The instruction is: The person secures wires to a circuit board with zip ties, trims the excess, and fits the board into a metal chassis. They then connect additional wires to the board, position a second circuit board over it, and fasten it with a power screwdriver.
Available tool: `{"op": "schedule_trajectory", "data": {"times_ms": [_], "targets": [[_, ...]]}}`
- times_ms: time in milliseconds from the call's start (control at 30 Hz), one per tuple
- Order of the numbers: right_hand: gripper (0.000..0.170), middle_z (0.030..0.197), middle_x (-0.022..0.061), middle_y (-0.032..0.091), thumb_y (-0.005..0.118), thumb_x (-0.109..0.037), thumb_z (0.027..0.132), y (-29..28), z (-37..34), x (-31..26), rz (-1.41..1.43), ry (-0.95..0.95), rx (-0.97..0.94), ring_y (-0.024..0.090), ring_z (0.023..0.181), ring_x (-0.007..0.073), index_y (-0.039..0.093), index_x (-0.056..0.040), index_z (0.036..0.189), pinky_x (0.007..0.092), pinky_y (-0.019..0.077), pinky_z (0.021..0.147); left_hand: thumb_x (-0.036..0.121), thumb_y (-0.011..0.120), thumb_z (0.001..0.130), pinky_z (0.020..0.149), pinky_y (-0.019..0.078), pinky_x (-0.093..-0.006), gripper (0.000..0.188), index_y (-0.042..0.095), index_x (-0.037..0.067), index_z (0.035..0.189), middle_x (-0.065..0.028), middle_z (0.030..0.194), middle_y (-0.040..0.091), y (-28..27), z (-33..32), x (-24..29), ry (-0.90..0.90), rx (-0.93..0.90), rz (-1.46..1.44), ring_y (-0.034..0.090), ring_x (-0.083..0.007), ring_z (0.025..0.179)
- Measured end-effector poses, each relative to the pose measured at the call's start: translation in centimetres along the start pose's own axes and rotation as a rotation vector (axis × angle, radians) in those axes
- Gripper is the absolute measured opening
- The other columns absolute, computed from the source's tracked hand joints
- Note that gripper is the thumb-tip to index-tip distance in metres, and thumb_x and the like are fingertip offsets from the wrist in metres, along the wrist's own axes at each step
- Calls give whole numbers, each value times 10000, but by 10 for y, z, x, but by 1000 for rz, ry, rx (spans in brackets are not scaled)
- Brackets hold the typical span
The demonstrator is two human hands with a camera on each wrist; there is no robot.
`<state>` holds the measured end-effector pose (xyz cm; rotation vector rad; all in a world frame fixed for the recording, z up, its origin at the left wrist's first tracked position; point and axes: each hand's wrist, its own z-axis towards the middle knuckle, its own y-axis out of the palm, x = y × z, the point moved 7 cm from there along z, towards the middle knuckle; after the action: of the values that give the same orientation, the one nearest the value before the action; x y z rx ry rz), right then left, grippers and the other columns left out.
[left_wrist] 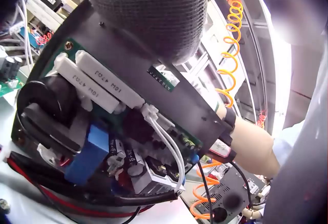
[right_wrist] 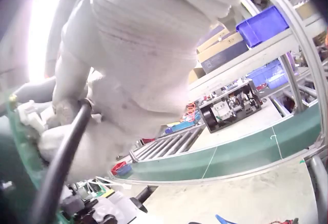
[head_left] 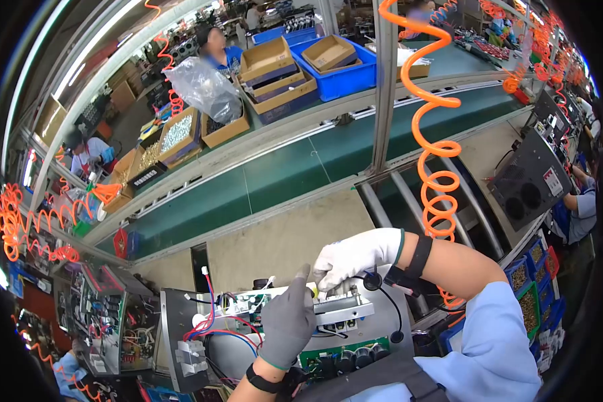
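An opened electronic unit, a grey metal chassis [head_left: 231,355] with circuit boards and wires, lies in front of me. My right hand [head_left: 355,258], in a white glove, bends over a silver heatsink bracket [head_left: 345,308]. Its thumb and fingertips pinch at a small white part [right_wrist: 33,115] by a green board's edge. My left hand [head_left: 288,325], in a grey glove, lies over the boards, its index finger pointing up beside the right fingertips; its other fingertips are hidden. Below the left glove, the left wrist view has white resistors [left_wrist: 102,80] and a blue component [left_wrist: 88,154].
An orange coiled hose [head_left: 442,154] hangs at the right. Beyond the bench runs a green conveyor belt [head_left: 281,177], with cardboard boxes [head_left: 268,63] and a blue bin [head_left: 345,80] on a shelf behind. Another opened unit [head_left: 117,321] stands at the left. Loose red and blue wires [head_left: 211,301] stick up.
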<state>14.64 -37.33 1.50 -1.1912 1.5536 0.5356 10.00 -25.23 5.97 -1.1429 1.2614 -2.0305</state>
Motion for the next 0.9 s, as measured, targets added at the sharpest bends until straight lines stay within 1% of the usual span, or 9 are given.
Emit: {"op": "schedule_trajectory", "data": {"times_ms": [33,133,367,433,467,533,600,767,900], "targets": [[345,803,24,646,631,-304,893,1,-4,-7,221,-5,-9,558,725,99,669,21,1000,278,459,661,110,525,895,509,468,-383,400,527,59,1291,-117,720,626,0,0,0,0,-11,6,600,-283,559],[333,816,31,651,630,-276,888,2,2,2,260,7,-29,566,727,106,667,37,996,284,463,655,92,529,883,515,468,-378,416,523,49,1297,-114,711,618,-2,0,0,23,17,-21,598,-277,563],[299,842,34,665,653,-208,866,3,4,9,320,56,-39,590,742,104,659,44,1026,271,487,675,80,529,876,530,468,-372,423,525,43,1297,-110,706,612,-2,-1,2,52,42,-30,595,-272,570],[296,845,34,667,651,-201,867,3,2,5,337,58,-47,590,738,101,658,48,1029,271,488,671,96,541,911,524,447,-410,359,560,85,1269,-151,661,597,-4,-1,1,8,63,-76,594,-325,559],[294,849,33,668,649,-193,868,4,2,3,355,56,-56,590,734,98,656,51,1032,271,489,668,96,541,911,524,447,-410,359,560,85,1269,-151,661,597,-4,-1,1,8,62,-76,594,-325,559],[290,852,33,668,645,-189,871,5,6,8,359,63,-57,589,728,95,656,51,1033,268,489,666,80,518,883,531,465,-377,406,534,40,1287,-111,706,612,-2,-2,1,35,22,-20,597,-273,576],[286,856,34,668,641,-185,874,6,11,15,361,71,-58,588,722,93,655,51,1034,265,490,664,80,519,882,532,465,-377,406,535,39,1286,-112,710,613,-1,-2,1,36,24,-26,599,-274,581],[236,787,2,649,628,-192,889,10,18,9,351,-11,-187,569,679,85,666,29,965,264,481,640,78,526,875,541,470,-377,414,537,37,1287,-117,725,621,0,-1,1,25,11,-27,609,-275,599],[230,748,-18,630,632,-211,896,12,21,2,330,-51,-236,549,659,77,659,16,912,270,465,618,75,533,868,547,475,-377,427,533,36,1293,-118,739,628,-2,-1,3,38,30,-20,613,-276,603]]}}
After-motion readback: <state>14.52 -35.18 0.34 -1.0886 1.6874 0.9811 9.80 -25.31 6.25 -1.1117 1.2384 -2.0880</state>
